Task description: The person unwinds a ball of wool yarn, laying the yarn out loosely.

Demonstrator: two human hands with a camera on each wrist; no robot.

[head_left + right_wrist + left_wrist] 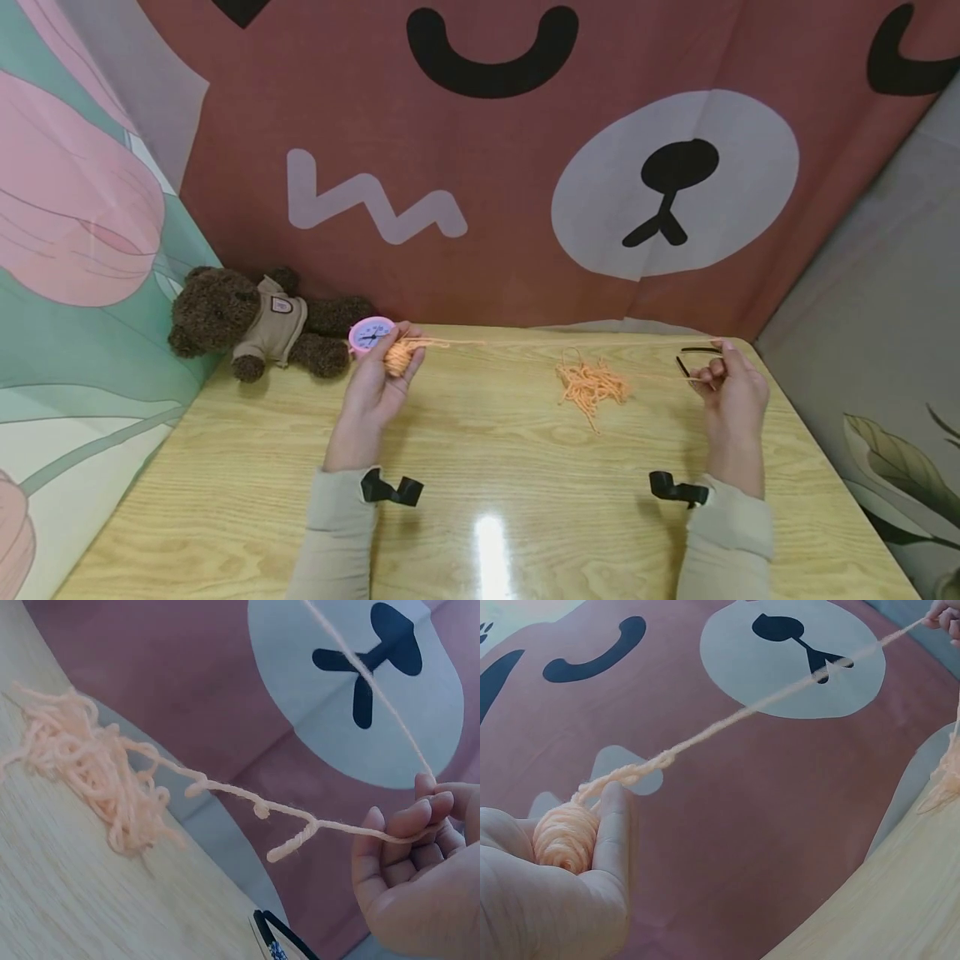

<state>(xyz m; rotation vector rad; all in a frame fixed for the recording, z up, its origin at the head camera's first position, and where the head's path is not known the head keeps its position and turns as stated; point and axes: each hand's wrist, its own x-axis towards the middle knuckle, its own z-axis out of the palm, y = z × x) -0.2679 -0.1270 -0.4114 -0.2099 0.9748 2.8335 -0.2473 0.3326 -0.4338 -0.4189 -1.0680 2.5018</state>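
Observation:
My left hand (371, 396) holds a small wound ball of orange yarn (397, 358) between thumb and fingers. From the ball a strand of yarn (739, 715) runs taut across to my right hand (738, 396), which pinches it at the fingertips. The same yarn passes through the right hand's curled fingers and back to a loose, tangled yarn pile (592, 385) on the table. Small twisted kinks (294, 841) stick out from that length in the right wrist view.
A pink alarm clock (371, 335) stands just behind the left hand. Beside it a brown teddy bear (277, 325) lies at the back left of the wooden table (480, 475). A thin black looped thing (281, 934), kind unclear, lies near the right hand. Printed curtains (510, 283) hang behind.

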